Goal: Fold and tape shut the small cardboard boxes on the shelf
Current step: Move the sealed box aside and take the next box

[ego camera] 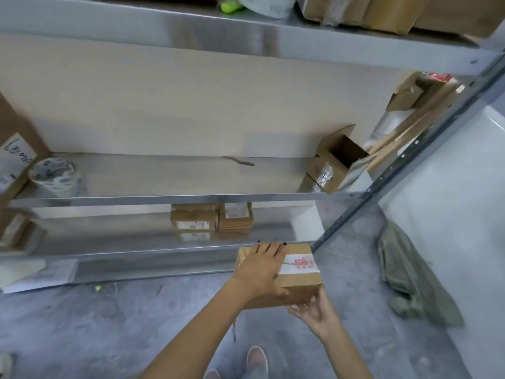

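1. The small cardboard box (300,279) is in both my hands, held in the air in front of the lower shelf (136,254). Its far edge is near the shelf's rim; I cannot tell if they touch.
2. My left hand (259,269) lies over the lid. Its fingers (269,248) are spread, with the tips hooked over the far edge and the thumb down the near face, so they are clamped on the box.
3. My right hand (314,310) is palm-up beneath the near right corner. Its fingers are apart and fairly straight, carrying the box rather than pinching it.
4. The flaps are down and a white tape strip (297,262) with red print runs across the top, so this one looks sealed.
5. I judge the box light, since one spread hand spans it. The walls should be stiff, though the lid could dent if pressed mid-panel, and the tape is slick. The best hold is by opposite edges or with a palm under a corner, off the tape.
6. Boxes:
   - one in hand;
   - two closed boxes (192,220) side by side on the lower shelf;
   - one open box (336,165), flaps up, at the right end of the middle shelf (191,199), perhaps with a second against it, too unclear to say.
7. One tape roll (54,173) sits at the left end of the middle shelf. A blurred second roll may lie on the top shelf (109,26).
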Available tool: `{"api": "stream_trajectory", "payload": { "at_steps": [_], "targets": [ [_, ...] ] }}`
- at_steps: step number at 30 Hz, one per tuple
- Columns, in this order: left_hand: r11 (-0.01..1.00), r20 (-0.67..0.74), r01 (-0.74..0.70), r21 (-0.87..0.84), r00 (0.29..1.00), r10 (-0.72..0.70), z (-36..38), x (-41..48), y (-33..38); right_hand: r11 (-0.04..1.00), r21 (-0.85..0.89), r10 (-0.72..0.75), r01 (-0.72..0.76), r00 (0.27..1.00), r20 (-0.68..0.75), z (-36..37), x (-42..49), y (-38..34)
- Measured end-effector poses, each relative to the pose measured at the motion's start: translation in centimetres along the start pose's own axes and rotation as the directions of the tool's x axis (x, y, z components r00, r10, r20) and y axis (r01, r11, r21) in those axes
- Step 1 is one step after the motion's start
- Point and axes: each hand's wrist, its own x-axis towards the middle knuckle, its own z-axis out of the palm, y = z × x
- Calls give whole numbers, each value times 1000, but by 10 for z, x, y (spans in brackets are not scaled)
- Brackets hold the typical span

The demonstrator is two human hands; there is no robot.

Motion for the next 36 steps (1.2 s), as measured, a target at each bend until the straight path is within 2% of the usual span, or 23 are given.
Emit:
{"api": "stream_trajectory", "payload": {
  "at_steps": [5,9,13,18,21,24,28,32,36],
  "targets": [
    [994,-109,-14,104,994,25,37,96,-26,964,-210,-175,160,983,-54,21,95,-39],
    [990,-132,9,141,991,10,82,181,-62,933,-229,-300,279,952,-62,20,205,-63],
    [986,-145,13,165,989,11,125,252,-99,897,-205,-385,391,920,70,22,281,-80],
    [970,-150,-29,239,987,66,159,323,-144,866,-228,-419,445,895,157,25,370,-93],
    [963,-136,14,270,990,24,179,347,-168,795,-332,-461,507,862,213,33,407,-94],
    [945,-160,66,320,987,-14,199,359,-190,705,-407,-521,581,814,259,40,434,-91],
    [906,-264,134,402,964,-26,208,366,-193,613,-461,-577,642,762,293,53,454,-97],
    [875,-317,214,435,946,-73,206,361,-183,575,-579,-541,578,800,260,57,454,-103],
    [871,-167,247,424,967,-193,186,323,-165,436,-736,-642,518,752,149,53,395,-102]
  ]
}}
